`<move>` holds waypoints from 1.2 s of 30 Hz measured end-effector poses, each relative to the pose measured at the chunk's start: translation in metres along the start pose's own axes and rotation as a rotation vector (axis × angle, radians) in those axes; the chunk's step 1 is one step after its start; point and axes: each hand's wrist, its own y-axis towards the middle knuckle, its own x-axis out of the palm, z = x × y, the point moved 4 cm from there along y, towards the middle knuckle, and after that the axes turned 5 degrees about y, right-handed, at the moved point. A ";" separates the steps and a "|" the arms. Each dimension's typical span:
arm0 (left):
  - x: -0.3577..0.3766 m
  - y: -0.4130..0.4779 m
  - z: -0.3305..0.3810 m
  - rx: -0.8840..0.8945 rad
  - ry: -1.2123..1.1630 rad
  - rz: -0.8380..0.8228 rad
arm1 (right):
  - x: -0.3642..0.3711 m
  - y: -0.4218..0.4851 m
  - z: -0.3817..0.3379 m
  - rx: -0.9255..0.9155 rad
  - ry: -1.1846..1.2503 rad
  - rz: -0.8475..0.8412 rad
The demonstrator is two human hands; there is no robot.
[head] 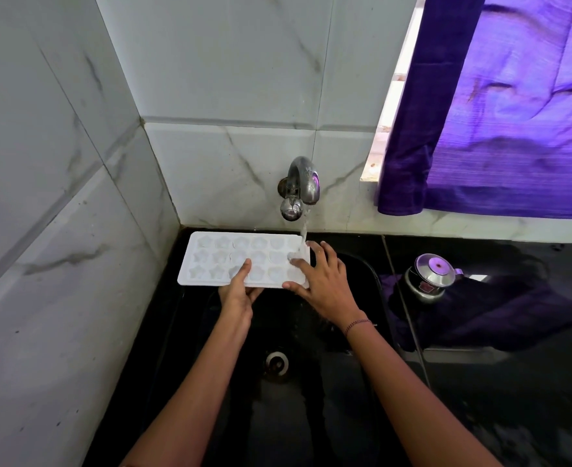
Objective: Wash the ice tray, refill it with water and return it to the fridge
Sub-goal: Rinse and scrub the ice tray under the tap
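Gripping the near long edge of the white plastic ice tray, the left hand has its thumb lying on top across the moulded cells and its fingers curled beneath the rim. The right hand lies over the tray's right end with its fingers spread and fairly straight. Its forefinger rests on the cells, the other fingers reach past the right edge, and the thumb sits at the near right corner. Whether that thumb hooks under the rim is hard to make out, as splashing water blurs the spot. A thin dark thread bracelet circles the right wrist.

The tray is held roughly level above the back of the black sink, its left end close to the tiled corner. It has three rows of flower- and star-shaped cells. A stream of water falls from the curved chrome wall tap onto the tray's far right cells, just by the right fingers. Below the hands, the round metal drain sits in the wet sink floor.

To the right, on the glossy black counter, stands a small steel vessel with a domed lid, set on a dark purple cloth. Behind it a purple curtain hangs over a window, its hem reaching almost down to the counter. White marble-patterned tiles cover the back wall and the wall on the left.
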 end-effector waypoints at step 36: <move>0.026 0.004 0.005 0.002 -0.091 -0.060 | -0.014 0.012 0.014 -0.174 -0.132 0.143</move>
